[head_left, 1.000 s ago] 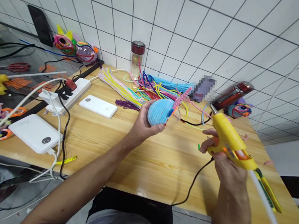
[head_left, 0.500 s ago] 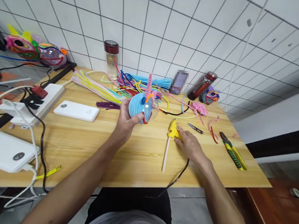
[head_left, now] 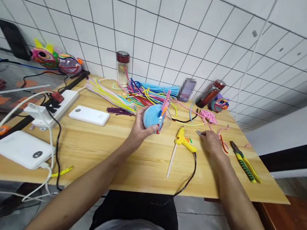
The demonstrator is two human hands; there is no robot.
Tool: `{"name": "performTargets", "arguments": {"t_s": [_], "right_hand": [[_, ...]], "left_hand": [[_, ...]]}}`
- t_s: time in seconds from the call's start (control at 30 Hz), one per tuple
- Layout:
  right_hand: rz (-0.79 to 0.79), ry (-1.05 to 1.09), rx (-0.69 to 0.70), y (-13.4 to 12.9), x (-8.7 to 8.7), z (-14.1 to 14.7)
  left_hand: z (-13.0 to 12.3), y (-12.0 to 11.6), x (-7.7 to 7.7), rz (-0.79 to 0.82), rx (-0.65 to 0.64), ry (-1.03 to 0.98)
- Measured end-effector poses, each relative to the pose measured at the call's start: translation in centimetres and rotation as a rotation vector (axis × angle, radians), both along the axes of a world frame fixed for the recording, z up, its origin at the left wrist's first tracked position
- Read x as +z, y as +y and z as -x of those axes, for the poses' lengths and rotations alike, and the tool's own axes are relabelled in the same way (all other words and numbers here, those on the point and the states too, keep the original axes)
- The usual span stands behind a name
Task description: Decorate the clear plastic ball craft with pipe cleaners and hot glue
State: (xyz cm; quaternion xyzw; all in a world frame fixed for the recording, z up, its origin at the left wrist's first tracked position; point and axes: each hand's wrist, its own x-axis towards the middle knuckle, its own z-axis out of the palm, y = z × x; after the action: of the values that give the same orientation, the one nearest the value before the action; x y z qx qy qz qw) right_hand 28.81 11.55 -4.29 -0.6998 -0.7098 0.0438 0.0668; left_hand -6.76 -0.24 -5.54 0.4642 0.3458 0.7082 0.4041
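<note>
Across the light wooden tabletop [head_left: 139, 174], the black cord [head_left: 193, 170] trails over the near edge; if our right arm [head_left: 233, 195] snags it, the yellow plastic glue gun [head_left: 185, 141] may shift and smear hot glue. Our left hand [head_left: 139, 131] curls around the blue-ribbed, clear-fronted ball [head_left: 151, 117] above the tabletop; excess thumb pressure may loosen its trim. Our right hand [head_left: 212, 141], fingers bent, is at the small metal snips [head_left: 199, 133]; contact near the blades may nick a finger. Hidden: the ball's underside, our left fingertips, the snips' handles. We cannot tell whether the snips are gripped.
</note>
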Motion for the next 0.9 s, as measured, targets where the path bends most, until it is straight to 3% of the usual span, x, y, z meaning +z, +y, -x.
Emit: {"name": "performTargets", "arguments": {"t_s": [0.17, 0.37, 0.5, 0.77, 0.9], "right_hand": [[-0.009, 0.002, -0.075, 0.8, 0.1, -0.5], [-0.004, 0.044, 0.119, -0.9, 0.0, -2.4], [0.027, 0.053, 0.179, -1.5, -0.6, -3.7], [-0.088, 0.057, 0.107, -1.1, -0.8, -3.2], [-0.196, 0.284, 0.059, -2.1, 0.8, -2.2]], "left_hand": [[0.0, -0.2, 0.5, 0.009, -0.016, -0.007], [0.5, -0.3, 0.4, 0.037, -0.022, -0.018], [0.7, -0.3, 0.5, 0.041, -0.053, -0.051], [0.3, -0.3, 0.1, 0.061, -0.04, -0.101], [0.2, -0.2, 0.2, 0.034, -0.051, -0.084]]}}
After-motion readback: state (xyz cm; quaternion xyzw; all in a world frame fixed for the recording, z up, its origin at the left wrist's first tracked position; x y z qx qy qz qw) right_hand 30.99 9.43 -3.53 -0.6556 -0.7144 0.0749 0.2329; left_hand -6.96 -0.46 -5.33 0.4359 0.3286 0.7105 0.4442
